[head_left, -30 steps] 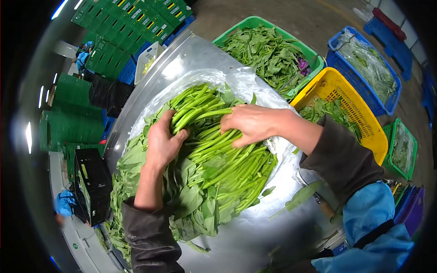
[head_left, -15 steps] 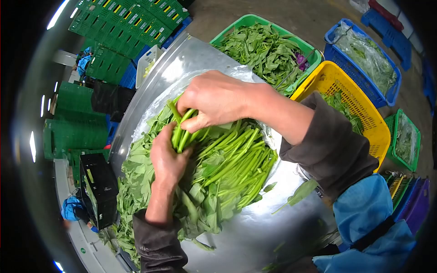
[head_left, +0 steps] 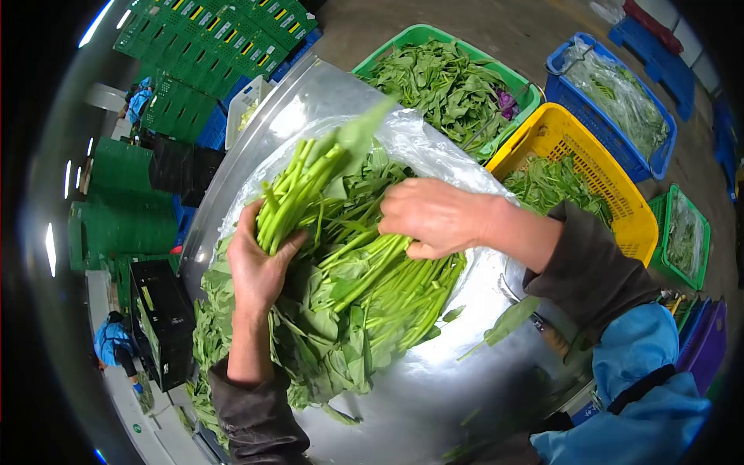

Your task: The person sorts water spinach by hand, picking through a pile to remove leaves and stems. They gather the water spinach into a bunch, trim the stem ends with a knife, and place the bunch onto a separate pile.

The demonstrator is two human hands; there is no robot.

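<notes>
My left hand [head_left: 260, 267] is closed round a bunch of leafy green stalks [head_left: 294, 198] that look like water spinach, stems pointing up and away. Above the right side of a larger heap of the same greens [head_left: 364, 283], my right hand [head_left: 442, 217] has its fingers curled together at the stalks. Whether it grips one is hard to see. The heap lies partly on clear plastic film [head_left: 446, 159] on a shiny metal table [head_left: 434, 403], its leaves spilling toward the left edge. A loose leaf [head_left: 511, 322] rests near my right sleeve.
Beyond the table stand a green crate [head_left: 422, 35] of leaves, a yellow basket [head_left: 632, 194] with greens and a blue crate [head_left: 659, 155] with bagged greens. Stacked green crates [head_left: 205, 46] and a black crate [head_left: 163, 325] are at left. A person in blue [head_left: 115, 341] is further off.
My hands, together at the stalks before, have parted. My left hand has moved slightly left with a fuller bunch showing; my right hand has shifted right and down to the heap.
</notes>
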